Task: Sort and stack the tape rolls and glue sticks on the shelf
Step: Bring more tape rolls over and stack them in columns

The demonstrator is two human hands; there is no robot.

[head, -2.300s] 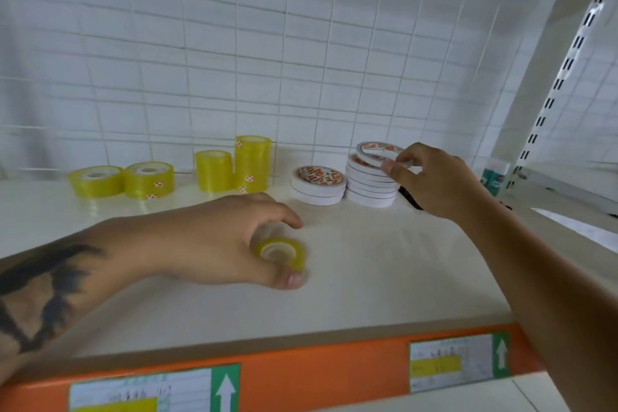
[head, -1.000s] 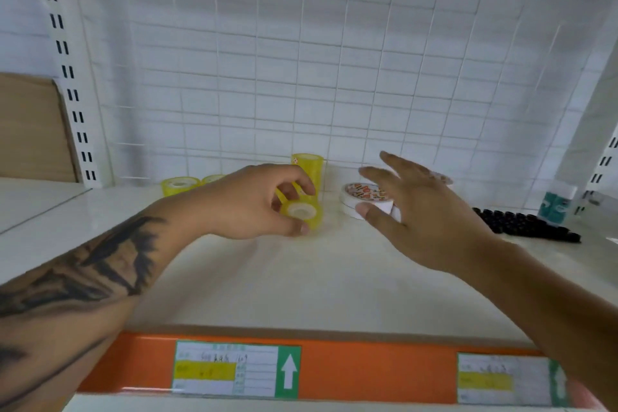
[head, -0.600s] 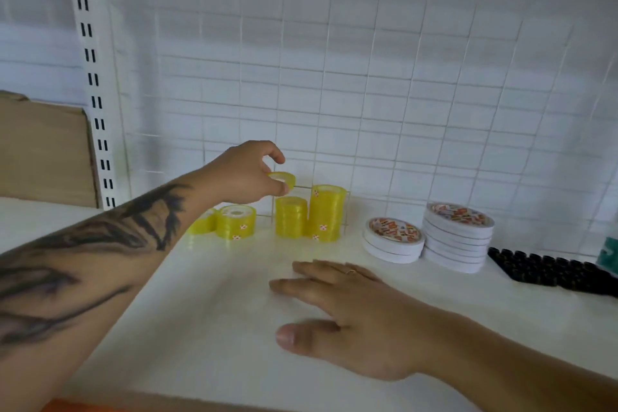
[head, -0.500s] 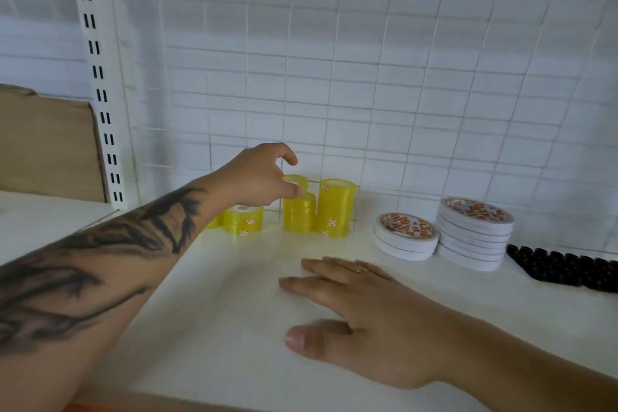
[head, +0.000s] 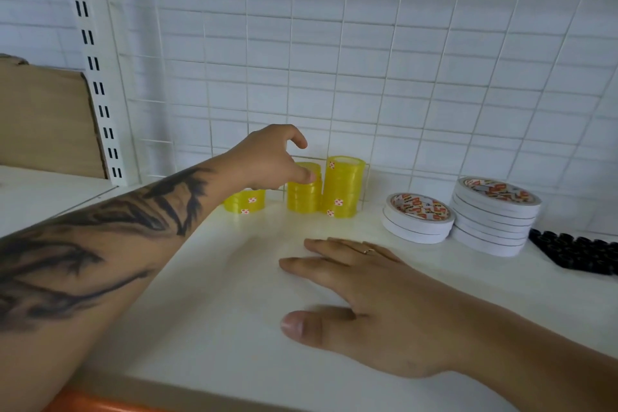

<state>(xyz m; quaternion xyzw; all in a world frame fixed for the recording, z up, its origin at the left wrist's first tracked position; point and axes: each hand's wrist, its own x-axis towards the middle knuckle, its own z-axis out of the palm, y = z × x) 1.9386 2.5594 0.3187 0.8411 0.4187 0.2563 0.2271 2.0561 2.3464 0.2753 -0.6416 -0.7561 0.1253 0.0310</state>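
We see our left hand [head: 271, 157] reached out to the back of the white shelf [head: 214, 311], at the shorter yellow tape stack [head: 302, 192]. The thumb touches the top roll of that stack and the forefinger arches above it, apart from the roll; the other fingers are hidden behind the hand, so we cannot tell if it grips the roll or has let go. The forearm carries a dark tattoo [head: 100, 244].

Our right hand [head: 364, 298] lies flat on the shelf, palm down, fingers straight and spread, holding nothing. A ring [head: 368, 250] sits on one finger.

Just right of the short stack, touching or nearly so, stands the taller yellow tape stack [head: 342, 187], upright, with small red-and-white labels. Left of both, partly hidden by the left wrist, is a low yellow roll [head: 245, 201]. All three sit against the wire grid back [head: 401, 60].

Farther right, well apart from the yellow ones, a low white tape stack [head: 418, 217] with a red-printed top sits beside a higher white tape stack [head: 495, 216]. Right of those, at the frame edge, lies a black pack of small round caps [head: 578, 249]; we cannot tell what it holds.

A slotted upright post [head: 97, 77] stands left, with a brown cardboard sheet [head: 43, 120] behind it. An orange strip [head: 87, 403] runs along the shelf front.
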